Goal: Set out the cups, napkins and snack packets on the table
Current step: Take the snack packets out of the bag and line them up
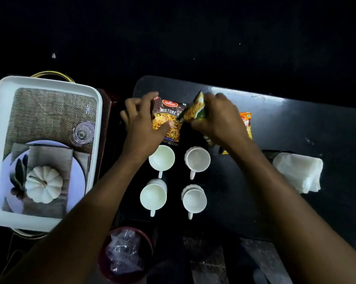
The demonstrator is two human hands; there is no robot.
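4 white cups (pixel 162 159) sit in a 2-by-2 block at the near-middle of the dark table (pixel 296 128), handles pointing back toward the person, and everything else gets placed off that block. Just beyond the cups' far-left corner lies the brown Mixture packet (pixel 168 119), flat on the table, label up. The left hand (pixel 141 128) is right over it, fingers spread and curled, thumb pressing on the packet's lower part, open rather than clamped. Beyond the far-right cup, the right hand (pixel 218 119) pinches a yellow-green packet (pixel 194 110), lifted and tilted, its lower corner overlapping the Mixture packet's right edge. Further right of the cups, an orange packet (pixel 246 121) peeks out from behind that right hand, mostly hidden. Well to the right of the cups rests a stack of white napkins (pixel 300 173), in what looks like a dark holder. Left of the cups, off the table's edge, stands a white tray (pixel 50 83) with a printed picture inside
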